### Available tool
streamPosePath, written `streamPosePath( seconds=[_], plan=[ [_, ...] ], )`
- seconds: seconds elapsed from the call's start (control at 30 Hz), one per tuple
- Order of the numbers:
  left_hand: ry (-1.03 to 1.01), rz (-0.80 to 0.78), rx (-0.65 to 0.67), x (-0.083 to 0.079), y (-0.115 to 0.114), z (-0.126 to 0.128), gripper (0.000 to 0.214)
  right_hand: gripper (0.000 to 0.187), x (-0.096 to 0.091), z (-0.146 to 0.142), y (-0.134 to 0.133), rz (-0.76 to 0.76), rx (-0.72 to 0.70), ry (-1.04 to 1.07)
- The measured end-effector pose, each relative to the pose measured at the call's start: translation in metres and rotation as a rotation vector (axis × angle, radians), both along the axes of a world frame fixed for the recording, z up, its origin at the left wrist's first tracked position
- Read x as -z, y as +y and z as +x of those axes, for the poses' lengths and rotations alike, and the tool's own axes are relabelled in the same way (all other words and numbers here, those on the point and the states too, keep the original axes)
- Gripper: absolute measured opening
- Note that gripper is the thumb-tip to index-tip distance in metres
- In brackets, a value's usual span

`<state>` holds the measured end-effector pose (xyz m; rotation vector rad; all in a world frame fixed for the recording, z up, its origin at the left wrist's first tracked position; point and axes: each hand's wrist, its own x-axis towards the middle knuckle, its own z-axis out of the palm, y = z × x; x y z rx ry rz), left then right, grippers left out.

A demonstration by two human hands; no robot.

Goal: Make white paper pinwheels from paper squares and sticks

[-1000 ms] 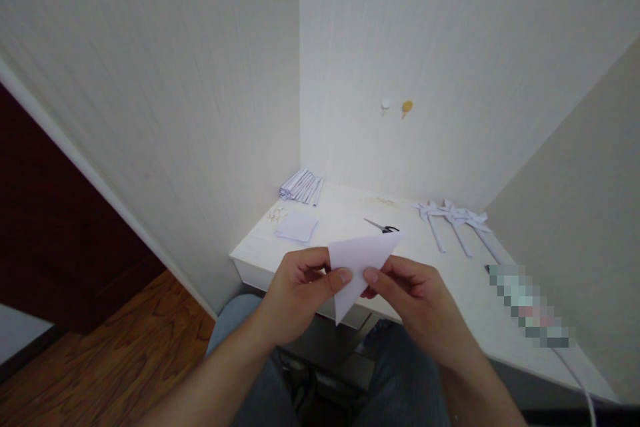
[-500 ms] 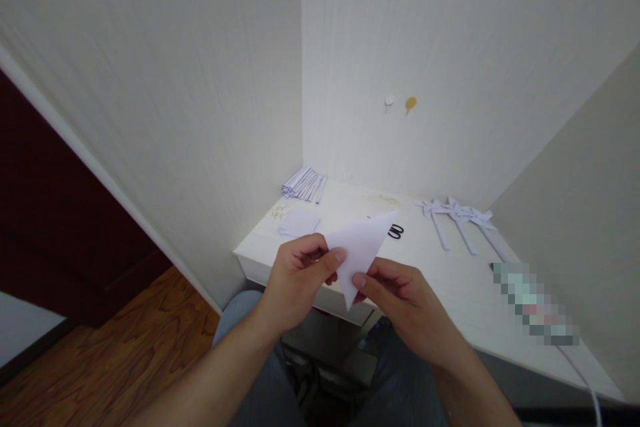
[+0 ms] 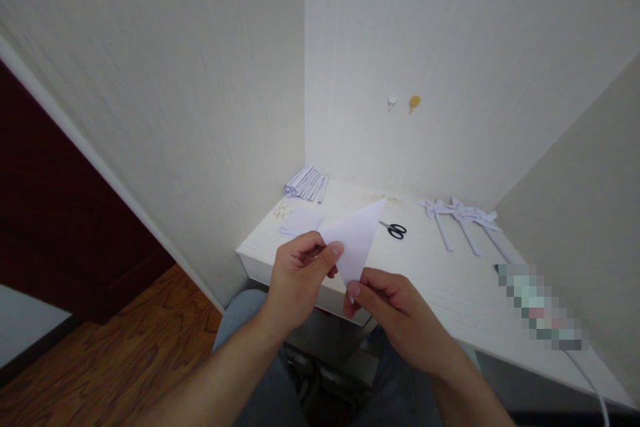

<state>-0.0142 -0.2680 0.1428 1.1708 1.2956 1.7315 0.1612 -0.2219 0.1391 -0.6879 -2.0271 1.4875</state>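
A white sheet of paper [image 3: 357, 233], folded to a triangle, is held up above the front edge of the desk. My left hand [image 3: 303, 277] pinches its left side, thumb on the near face. At the lower corner, my right hand [image 3: 387, 303] grips the paper between thumb and fingers. Black-handled scissors [image 3: 395, 230] lie on the desk just beyond the paper. Behind my left hand rests a small stack of white paper squares [image 3: 301, 220], partly covered by that hand.
Rolled paper sticks [image 3: 306, 183] are piled in the desk's back left corner, near some small pale bits [image 3: 281, 212]. Several paper pinwheels [image 3: 463, 213] lie at the back right. A blurred-out device [image 3: 540, 310] with a cable sits on the right. Two hooks [image 3: 414, 103] are on the wall.
My right hand has shifted slightly left and down to the paper's lower corner. The paper has tilted left, uncovering more of the scissors. The camera view has shifted a little.
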Motion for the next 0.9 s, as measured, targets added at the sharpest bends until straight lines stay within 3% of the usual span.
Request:
streamPosePath(
  seconds=[0.13,0.33,0.63,0.77,0.9],
  plan=[
    [-0.038,-0.011,0.027,0.003,0.000,0.002,0.036,0.040,-0.001,0.001,0.003,-0.043,0.019,0.039],
    [-0.116,-0.017,0.089,0.005,-0.002,0.007,0.034,0.023,-0.003,0.001,0.010,-0.142,0.202,0.290],
    [-0.166,-0.059,0.123,0.010,-0.004,0.008,0.034,0.023,0.000,0.000,0.011,-0.115,0.249,0.315],
    [-0.173,-0.048,0.088,0.009,-0.005,0.008,0.031,0.027,-0.001,0.001,0.011,-0.056,0.270,0.319],
    [-0.152,-0.025,0.045,0.004,-0.006,0.007,0.027,0.024,0.000,0.003,0.013,-0.087,0.248,0.306]
  ],
)
